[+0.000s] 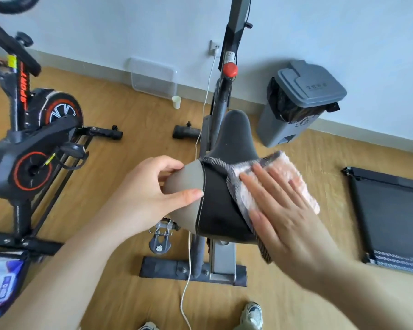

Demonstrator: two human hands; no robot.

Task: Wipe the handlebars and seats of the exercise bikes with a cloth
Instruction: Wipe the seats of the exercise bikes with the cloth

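The black and grey seat (221, 186) of the middle exercise bike (224, 96) fills the centre of the view. My left hand (150, 194) grips the seat's grey left side, thumb on top and fingers curled under its edge. A pink and grey cloth (289, 172) lies over the seat's right side. My right hand (286, 215) presses flat on the cloth with straight fingers. A second bike, black with red trim (34, 139), stands at the left; part of its handlebar (12, 3) shows at the top left corner.
A grey lidded bin (301, 103) stands by the wall at right. A treadmill (391, 217) lies at far right. A clear plastic box (153, 77), a paper cup (176, 101) and a white cable (188, 258) are on the wood floor. My shoes (252, 315) show below.
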